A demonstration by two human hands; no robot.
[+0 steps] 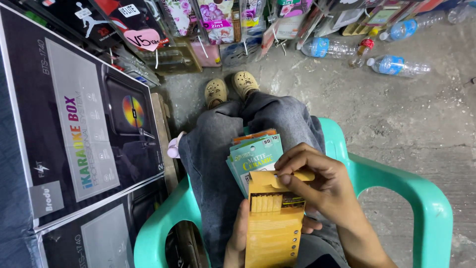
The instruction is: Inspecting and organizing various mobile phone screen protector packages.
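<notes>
I saw left hand (237, 238) gripping orange box (272, 233) from below, right hand (317, 183) fingers (287, 177) pinched on its flap (277, 177), teal packets (253, 159) at 12 o'clock

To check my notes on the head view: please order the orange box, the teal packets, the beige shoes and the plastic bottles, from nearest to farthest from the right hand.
From the right hand:
1. Orange box, touched by its fingers at the open top flap.
2. Teal packets, just left, on the lap.
3. Beige shoes, ahead on the floor.
4. Plastic bottles, far ahead, to the right.
</notes>
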